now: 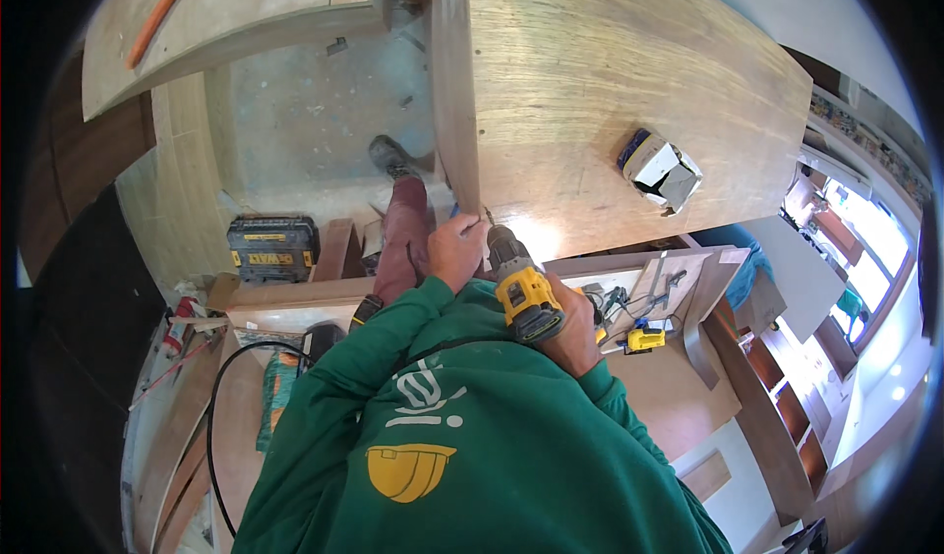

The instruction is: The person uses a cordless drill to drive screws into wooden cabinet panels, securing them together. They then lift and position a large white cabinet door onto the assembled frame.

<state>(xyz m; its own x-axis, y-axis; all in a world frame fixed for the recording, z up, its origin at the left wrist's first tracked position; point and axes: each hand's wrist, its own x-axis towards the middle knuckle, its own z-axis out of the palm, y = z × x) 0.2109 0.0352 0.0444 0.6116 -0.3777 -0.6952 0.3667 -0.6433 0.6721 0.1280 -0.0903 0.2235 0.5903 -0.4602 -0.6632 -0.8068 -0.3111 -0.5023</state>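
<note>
drill (524,293), clamped in the right hand (575,328), its long axis running near right to far left toward the worktop's (590,72) near left corner, where the left hand (457,251) is nearer, its grip unclear.

Remote count, my feed: 2 hands (457,252), 1 drill (528,298), 2 lg wood panels (590,72) up top (1 L, 1 R), 1 torn ctn (661,171), 1 blk toolbox (273,251), 1 org stick (162,18), 1 shoe (391,153), 1 grn sweatshirt (511,436), 1 blk hose (212,407) lower L, 1 yel tool (644,340) on R. Small tools (675,280) nr it: several, I can't get exact no.
</note>
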